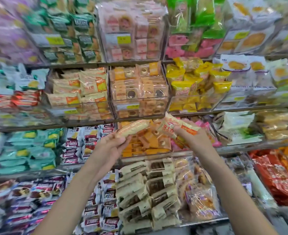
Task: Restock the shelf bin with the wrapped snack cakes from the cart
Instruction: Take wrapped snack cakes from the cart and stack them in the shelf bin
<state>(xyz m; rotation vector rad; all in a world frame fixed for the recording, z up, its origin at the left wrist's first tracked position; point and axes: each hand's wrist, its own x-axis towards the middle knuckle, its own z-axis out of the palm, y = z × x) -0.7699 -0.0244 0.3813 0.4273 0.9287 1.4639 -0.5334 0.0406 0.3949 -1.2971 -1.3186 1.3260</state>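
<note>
Wrapped snack cakes, two in hand, both raised in front of the shelving. Left hand (112, 143) grips one cake (132, 128) by its near end, fingers curled round it; the cake points up and right, long and pale with an orange stripe. Right hand (193, 138) pinches a second cake (177, 127) in a cream and orange wrapper with red print, tilted, its upper end touching the lower edge of the clear shelf bin (139, 99) above. That bin holds square orange-and-tan packets, stacked in rows. Just left of it, another bin (78, 92) is filled with cream-orange packs resembling the two held. Behind the hands, a lower bin of orange packets (146, 143). Much of the frame edges are blurred; labels unreadable.
</note>
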